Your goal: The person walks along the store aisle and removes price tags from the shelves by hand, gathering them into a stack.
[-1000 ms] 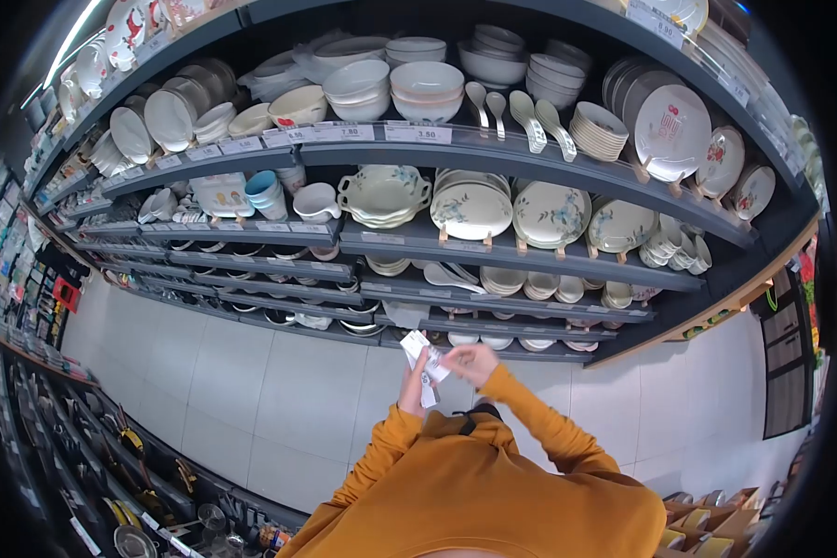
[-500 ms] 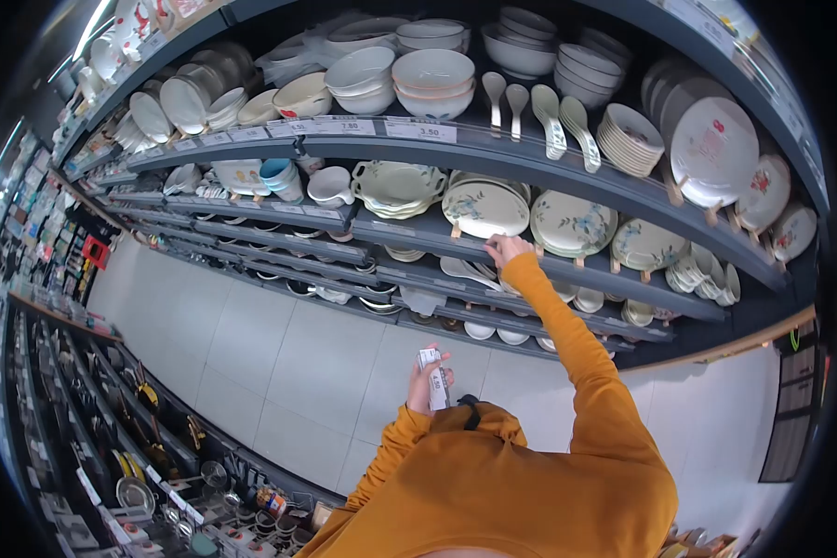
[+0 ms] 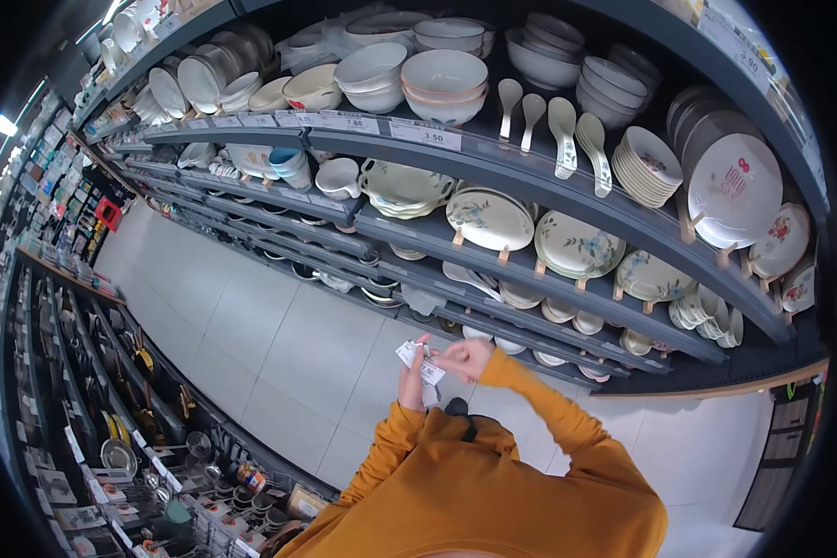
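Note:
A small bunch of white printed price labels (image 3: pixel 430 372) is held in my left hand (image 3: pixel 411 379), low in front of my body. The fingers of my right hand (image 3: pixel 467 358) are pinched at the right side of these labels; whether they grip one is too small to tell. Ahead, the shelf edge (image 3: pixel 549 244) below the flowered oval plates (image 3: pixel 489 219) has wooden stands and no label that I can read. On the shelf edge above, a label (image 3: pixel 425 136) reads 3.50, under stacked bowls (image 3: pixel 445 84).
White spoons (image 3: pixel 563 135) and stacked bowls stand on the upper shelf, with upright plates (image 3: pixel 735 189) at the right. Kitchen tools hang on a rack (image 3: pixel 139 391) at the lower left. A tiled floor (image 3: pixel 288 363) runs between the shelves.
My right hand was at the shelf edge by the flowered plates half a second ago and is now back at the labels in my left hand. The view has turned slightly.

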Demonstrator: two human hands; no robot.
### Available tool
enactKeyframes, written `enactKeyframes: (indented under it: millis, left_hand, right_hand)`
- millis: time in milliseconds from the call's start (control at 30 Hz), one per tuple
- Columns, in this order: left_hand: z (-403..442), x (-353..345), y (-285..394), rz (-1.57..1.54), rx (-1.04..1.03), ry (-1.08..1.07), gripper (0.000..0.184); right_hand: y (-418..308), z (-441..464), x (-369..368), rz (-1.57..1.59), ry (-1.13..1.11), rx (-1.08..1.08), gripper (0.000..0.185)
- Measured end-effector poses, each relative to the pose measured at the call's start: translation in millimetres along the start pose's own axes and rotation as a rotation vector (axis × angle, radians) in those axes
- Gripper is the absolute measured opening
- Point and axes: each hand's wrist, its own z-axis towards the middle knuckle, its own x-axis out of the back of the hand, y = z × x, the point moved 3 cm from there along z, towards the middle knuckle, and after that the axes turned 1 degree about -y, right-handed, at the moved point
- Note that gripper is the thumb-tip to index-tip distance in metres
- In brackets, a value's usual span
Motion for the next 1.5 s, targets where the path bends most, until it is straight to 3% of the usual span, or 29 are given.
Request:
enactKeyframes:
  millis: [100,133,267,400,467,667,733,800,900,1033,1133,1200,1267,1333,1367,1500]
  left_hand:
    - [5,5,-5,-0.161,0.058,0.031,0.039]
    - [8,7,-9,-0.209,0.07,0.057,0.04]
    - [5,10,-4,-0.18,-0.013,0.181,0.047]
    - [13,25,3,-0.22,-0.008,0.211,0.046]
    - [15,32,10,-0.233,-0.003,0.207,0.044]
    - [32,36,61,-0.257,-0.004,0.113,0.046]
    - [44,40,80,-0.259,-0.039,0.04,0.048]
    - [55,41,103,-0.249,-0.032,0.009,0.048]
    - [78,66,121,-0.191,0.047,-0.043,0.044]
    - [91,104,168,-0.043,0.05,-0.192,0.039]
    - [111,137,180,0.032,0.04,-0.25,0.036]
    - [125,166,185,0.059,0.092,-0.254,0.036]
    - [118,176,201,-0.037,0.235,-0.255,0.042]
    - [114,187,210,-0.047,0.3,-0.223,0.048]
    - [112,188,220,0.033,0.29,-0.254,0.058]
    - [120,202,232,-0.02,0.304,-0.297,0.063]
  right_hand:
    - [-77,-6,53,-0.231,0.333,0.353,0.028]
    - [-116,-15,72,-0.268,0.468,0.347,0.036]
    - [-204,-12,135,-0.285,0.837,0.584,0.044]
    - [-227,22,156,-0.215,0.772,0.462,0.037]
    - [-235,28,157,-0.149,0.796,0.495,0.024]
    - [-237,9,129,0.023,0.992,0.703,0.016]
    - [-209,17,92,0.171,0.905,0.635,0.014]
    - [-158,45,38,0.383,0.67,0.431,0.013]
    - [-73,109,-57,0.552,0.517,0.19,0.02]
    - [-77,145,-114,0.509,0.464,0.005,0.023]
    - [-92,173,-104,0.491,0.493,0.019,0.028]
    - [-102,192,-63,0.337,0.802,0.042,0.031]
    - [-102,204,-15,-0.032,1.121,0.057,0.032]
    - [-82,219,23,-0.444,1.264,-0.038,0.031]
    - [-74,225,32,-0.515,1.266,-0.102,0.028]
    - [-81,224,45,-0.584,1.127,-0.224,0.022]
